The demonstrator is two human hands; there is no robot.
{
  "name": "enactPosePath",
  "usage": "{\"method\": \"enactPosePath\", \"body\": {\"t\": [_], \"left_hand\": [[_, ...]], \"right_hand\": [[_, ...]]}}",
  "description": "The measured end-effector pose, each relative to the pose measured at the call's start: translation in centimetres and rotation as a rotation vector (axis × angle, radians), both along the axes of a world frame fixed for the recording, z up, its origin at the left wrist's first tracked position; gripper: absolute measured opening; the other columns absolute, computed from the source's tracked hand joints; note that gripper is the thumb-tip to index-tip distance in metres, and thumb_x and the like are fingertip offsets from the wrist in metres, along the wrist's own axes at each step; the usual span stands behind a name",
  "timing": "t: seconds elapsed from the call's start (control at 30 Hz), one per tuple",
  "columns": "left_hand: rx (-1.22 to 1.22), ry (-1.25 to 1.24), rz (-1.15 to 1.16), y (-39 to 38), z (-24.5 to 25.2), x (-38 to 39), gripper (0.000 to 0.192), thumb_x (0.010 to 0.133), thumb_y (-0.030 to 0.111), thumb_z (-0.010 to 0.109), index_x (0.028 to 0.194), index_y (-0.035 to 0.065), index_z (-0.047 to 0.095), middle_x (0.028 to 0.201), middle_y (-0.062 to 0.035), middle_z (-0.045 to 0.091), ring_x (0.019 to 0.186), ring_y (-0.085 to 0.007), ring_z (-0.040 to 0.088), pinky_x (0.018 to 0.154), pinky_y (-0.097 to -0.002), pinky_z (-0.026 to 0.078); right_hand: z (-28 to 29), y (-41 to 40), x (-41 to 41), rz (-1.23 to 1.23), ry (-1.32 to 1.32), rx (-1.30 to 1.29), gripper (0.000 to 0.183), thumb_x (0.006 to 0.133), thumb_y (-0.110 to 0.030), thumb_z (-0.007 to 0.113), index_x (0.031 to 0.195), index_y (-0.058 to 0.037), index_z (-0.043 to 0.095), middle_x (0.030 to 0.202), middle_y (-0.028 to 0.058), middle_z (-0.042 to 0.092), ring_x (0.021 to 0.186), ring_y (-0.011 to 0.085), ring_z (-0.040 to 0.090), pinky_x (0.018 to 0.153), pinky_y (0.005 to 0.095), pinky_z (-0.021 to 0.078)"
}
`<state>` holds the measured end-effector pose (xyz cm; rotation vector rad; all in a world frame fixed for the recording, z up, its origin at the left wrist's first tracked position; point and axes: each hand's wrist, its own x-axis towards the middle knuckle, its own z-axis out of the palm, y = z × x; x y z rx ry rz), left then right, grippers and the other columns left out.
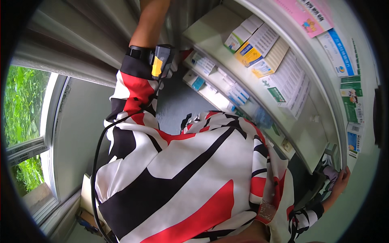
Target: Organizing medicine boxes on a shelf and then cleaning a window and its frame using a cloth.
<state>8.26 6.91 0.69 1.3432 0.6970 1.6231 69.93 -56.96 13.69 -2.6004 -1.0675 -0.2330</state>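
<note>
My left hand lies beyond the top edge of the view; only the bare forearm shows. A black strap around that arm carries a dark box-shaped device (162, 60) with a yellow patch. On the far right, my right hand (342, 179) meets the pale front edge (332, 112) of a shelf with bent fingers. Whether the fingers grip the edge is too small to tell. Beside this hand lies a bundle of purplish cloth (330, 173). My patterned shirt (188, 170) fills the middle.
Medicine cartons stand on the shelf board (209, 27), among them a yellow-and-white box (247, 54) and a white box with green (278, 94). More cartons (352, 103) line the far right. A black cable (96, 164) runs down my left side. Grey curtains (76, 33) hang near a window (48, 121).
</note>
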Motion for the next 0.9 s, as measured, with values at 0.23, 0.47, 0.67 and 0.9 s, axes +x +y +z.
{"method": "enactPosePath", "body": {"t": [0.23, 0.47, 0.67, 0.9], "left_hand": [[-0.761, 0.268, -0.138, -11.5, -16.7, 1.1, 0.038, 0.09, 0.039, 0.061, 0.102, 0.0024, 0.063, 0.092, -0.0078, 0.064, 0.087, -0.0189, 0.061, 0.083, -0.033, 0.049], [-1.01, -0.309, -0.391, -13.2, -22.1, 10.3, 0.061, 0.086, 0.044, 0.068, 0.119, -0.003, 0.049, 0.103, -0.0122, 0.058, 0.086, -0.0235, 0.061, 0.079, -0.0366, 0.054], [-1.024, -0.397, -0.336, -12.7, -20.3, 11.7, 0.038, 0.091, 0.027, 0.061, 0.113, -0.0022, 0.053, 0.096, -0.012, 0.063, 0.082, -0.0214, 0.064, 0.072, -0.0341, 0.056], [-1.011, -0.419, -0.492, -12.9, -20.1, 11.0, 0.029, 0.092, 0.027, 0.055, 0.111, 0.0063, 0.058, 0.104, -0.008, 0.063, 0.091, -0.0186, 0.061, 0.08, -0.036, 0.051]], "right_hand": [[-0.1, -0.4, 2.1, 0.052, -0.004, 0.021, 0.033, 0.097, -0.022, 0.054, 0.125, -0.0045, 0.052, 0.085, 0.0042, 0.056, 0.075, 0.0123, 0.052, 0.067, 0.0273, 0.0432], [1.3, -1.0, 1.2, -0.073, -0.078, -0.155, 0.037, 0.096, -0.024, 0.054, 0.126, -0.0019, 0.05, 0.089, 0.0067, 0.059, 0.078, 0.015, 0.055, 0.07, 0.0291, 0.0454], [1.4, -0.1, 1.2, -0.081, -0.075, -0.173, 0.037, 0.096, -0.024, 0.054, 0.126, -0.0031, 0.049, 0.089, 0.0075, 0.06, 0.078, 0.0158, 0.056, 0.07, 0.0301, 0.046], [1.0, 0.0, 1.0, -0.041, -0.082, -0.113, 0.034, 0.095, -0.02, 0.053, 0.124, -0.0024, 0.05, 0.089, 0.0091, 0.06, 0.079, 0.0176, 0.056, 0.071, 0.0312, 0.0458]]}}
